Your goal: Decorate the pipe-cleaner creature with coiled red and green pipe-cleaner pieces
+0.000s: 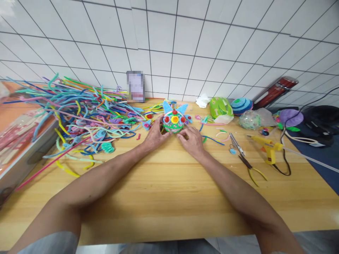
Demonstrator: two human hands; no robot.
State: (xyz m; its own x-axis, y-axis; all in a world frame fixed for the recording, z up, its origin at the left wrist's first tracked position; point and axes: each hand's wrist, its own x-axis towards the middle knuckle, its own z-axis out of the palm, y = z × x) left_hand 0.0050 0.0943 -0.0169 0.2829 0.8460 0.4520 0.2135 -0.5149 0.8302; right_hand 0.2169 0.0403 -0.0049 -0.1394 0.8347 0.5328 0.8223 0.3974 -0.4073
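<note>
A round pipe-cleaner figure (174,120), green with red and yellow discs and light blue pointed ears, stands on the wooden table (169,197) near the wall. My left hand (155,135) cups its left side with the fingers curled against it. My right hand (191,138) rests at its lower right, fingers bent and touching its base. Both forearms stretch out across the table toward it.
A big tangle of coloured pipe cleaners (79,113) covers the left of the table beside a box (18,141). To the right lie scissors (236,144), yellow-handled pliers (251,171), a yellow glue gun (266,148), a green pouch (221,108) and several pipe-cleaner balls (249,119).
</note>
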